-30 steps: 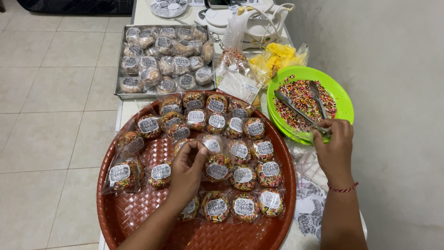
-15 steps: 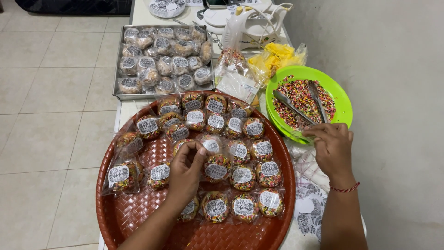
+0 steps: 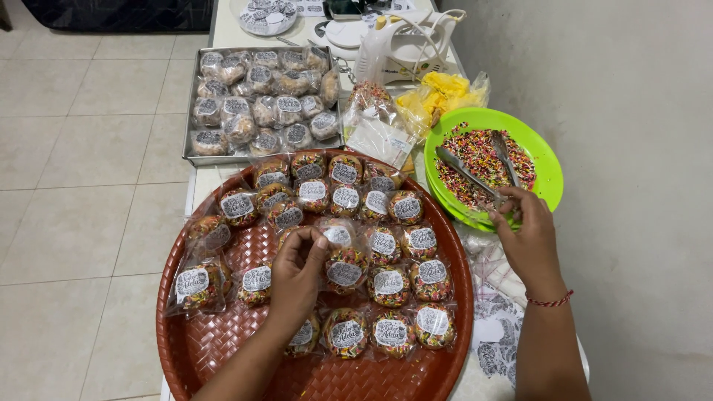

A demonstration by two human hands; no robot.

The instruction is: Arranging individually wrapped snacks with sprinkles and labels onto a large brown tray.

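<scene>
A round red-brown woven tray (image 3: pixel 223 349) holds several clear-wrapped, sprinkle-covered treats with round white labels. My left hand (image 3: pixel 297 271) hovers over its middle, fingers pinched on the wrapper of one packaged treat (image 3: pixel 340 256). My right hand (image 3: pixel 526 238), with a red thread bracelet at the wrist, rests at the near rim of a green plate (image 3: pixel 546 167) filled with coloured sprinkles. Its fingers touch the handle ends of metal tongs (image 3: pixel 475 172) lying across the sprinkles.
A metal baking tray (image 3: pixel 194 160) with more wrapped treats sits behind the round tray. Beyond it stand a white hand mixer (image 3: pixel 401 44), a yellow bag (image 3: pixel 442 89) and a small glass dish (image 3: pixel 261 15). Sticker sheets (image 3: pixel 494 327) lie by my right wrist. Tiled floor is left, wall right.
My left hand has lifted slightly and pinched the wrapped treat in the tray's middle. My right hand has shifted a little toward the tongs' handles at the plate's rim.
</scene>
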